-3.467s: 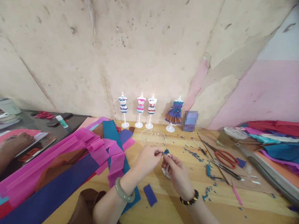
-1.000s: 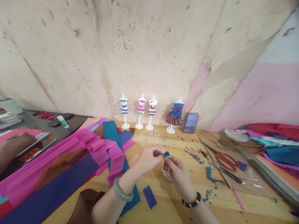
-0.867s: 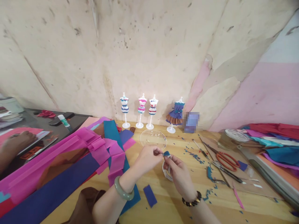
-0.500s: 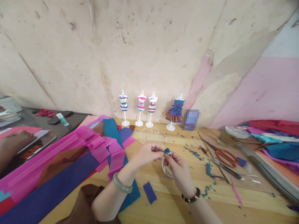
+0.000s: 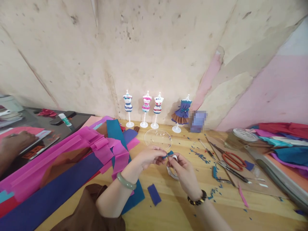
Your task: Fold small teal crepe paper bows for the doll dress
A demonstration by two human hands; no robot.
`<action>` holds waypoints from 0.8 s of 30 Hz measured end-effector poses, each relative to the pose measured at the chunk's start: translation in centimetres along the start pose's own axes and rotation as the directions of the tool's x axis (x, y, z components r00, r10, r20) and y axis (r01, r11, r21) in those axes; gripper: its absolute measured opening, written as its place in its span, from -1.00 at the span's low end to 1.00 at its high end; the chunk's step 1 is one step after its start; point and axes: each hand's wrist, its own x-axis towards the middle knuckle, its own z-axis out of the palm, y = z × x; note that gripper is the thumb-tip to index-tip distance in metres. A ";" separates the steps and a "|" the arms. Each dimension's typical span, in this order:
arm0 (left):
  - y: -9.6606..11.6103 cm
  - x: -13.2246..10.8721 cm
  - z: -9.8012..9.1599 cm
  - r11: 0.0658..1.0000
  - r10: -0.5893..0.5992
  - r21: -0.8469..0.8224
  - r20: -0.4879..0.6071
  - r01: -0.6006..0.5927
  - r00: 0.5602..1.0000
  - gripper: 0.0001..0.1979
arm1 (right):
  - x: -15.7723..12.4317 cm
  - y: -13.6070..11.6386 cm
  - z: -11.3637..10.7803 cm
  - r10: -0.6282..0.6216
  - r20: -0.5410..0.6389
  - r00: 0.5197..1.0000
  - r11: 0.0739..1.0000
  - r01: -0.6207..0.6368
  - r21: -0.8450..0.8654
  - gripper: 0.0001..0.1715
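Observation:
A small teal crepe paper bow (image 5: pixel 170 153) is pinched between my two hands over the wooden table. My left hand (image 5: pixel 152 158), with a green bangle at the wrist, grips its left end between thumb and fingers. The fingertips of my right hand (image 5: pixel 182 167), above a dark bead bracelet, are closed on its right side. Beside and partly behind my right fingers shows a white roll of tape (image 5: pixel 171 173); whether I hold it or it stands on the table I cannot tell. A purple paper rectangle (image 5: pixel 154 194) lies nearer me.
Small mannequins (image 5: pixel 128 103) and one in a purple paper dress (image 5: pixel 184 110) stand by the wall. A clear round dish (image 5: pixel 145 142) holds beads. Scissors (image 5: pixel 233 160) and scraps lie right, crepe paper (image 5: pixel 79 170) left. Another person's hand (image 5: pixel 20 141) is at far left.
The teal paper has turned between my fingers and now shows a bow shape. My hands have shifted only slightly; the view has moved a little.

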 end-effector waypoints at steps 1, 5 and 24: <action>0.0 0.0 -0.1 1.000 -0.011 -0.015 0.023 0.011 1.000 -0.91 | 0.0 0.1 -0.1 0.008 0.012 1.000 1.000 -0.009 0.006 -0.60; -0.1 0.0 -0.3 0.998 -0.059 -0.022 0.114 0.062 0.992 -0.89 | 0.1 0.4 -0.3 -0.009 0.083 0.997 0.999 0.006 0.040 -0.63; -0.2 0.4 -0.9 0.980 -0.148 -0.112 0.130 0.163 0.980 -0.88 | 0.0 0.1 -0.1 -0.019 0.045 0.999 1.000 0.018 0.012 -0.61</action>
